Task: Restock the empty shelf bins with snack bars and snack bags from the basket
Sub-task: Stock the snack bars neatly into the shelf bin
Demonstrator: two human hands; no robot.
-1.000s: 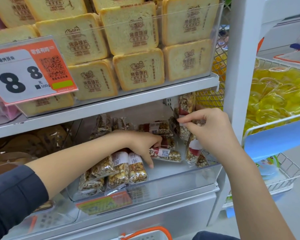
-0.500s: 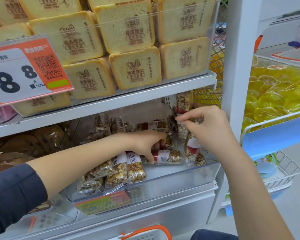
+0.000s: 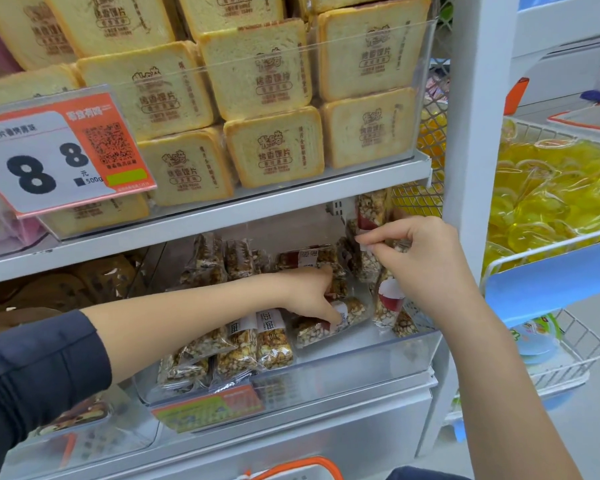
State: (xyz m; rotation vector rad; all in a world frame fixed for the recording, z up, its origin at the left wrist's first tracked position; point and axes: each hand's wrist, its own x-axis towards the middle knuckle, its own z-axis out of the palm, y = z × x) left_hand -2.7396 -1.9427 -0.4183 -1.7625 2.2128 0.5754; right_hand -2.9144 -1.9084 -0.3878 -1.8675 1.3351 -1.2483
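Snack bars (image 3: 274, 344) | clear bin (image 3: 361, 362) | both hands (image 3: 312, 296) gripping bars

head view, close, facing shelf bin (image 3: 326, 368)

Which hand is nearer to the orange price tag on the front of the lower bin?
Left. The left hand reaches into the clear bin above and right of the orange price tag. The right hand is farther, up at the bin's right end.
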